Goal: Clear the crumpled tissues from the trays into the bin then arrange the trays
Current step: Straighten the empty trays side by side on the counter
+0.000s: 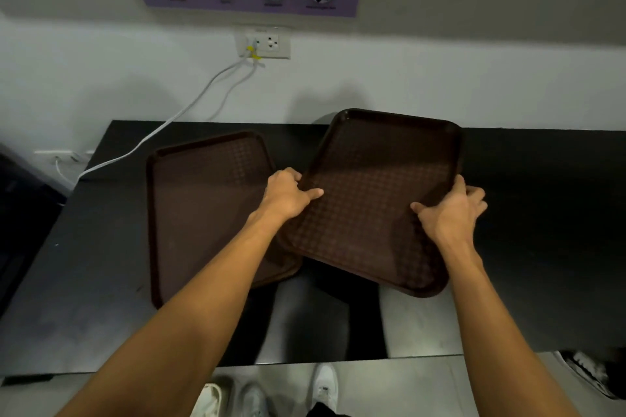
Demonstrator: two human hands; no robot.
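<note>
While my left hand (pixel 286 195) and right hand (pixel 452 210) clamp opp. long edges of the rt brown tray (pixel 372 203), thumbs on top, it's tilted above the black table (pixel 84 264), overlapping the 2nd tray (pixel 203 206) lying flat to its left.

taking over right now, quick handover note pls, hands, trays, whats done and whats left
Left grip: holds the raised tray's left edge, thumb on top.
Right grip: holds its right edge likewise.
The raised tray tilts above the black table, overlapping the second tray, which lies flat.
Done: no tissues show on either tray; bin out of view.
Left: arrange the raised tray with the second, probably stacked.
</note>
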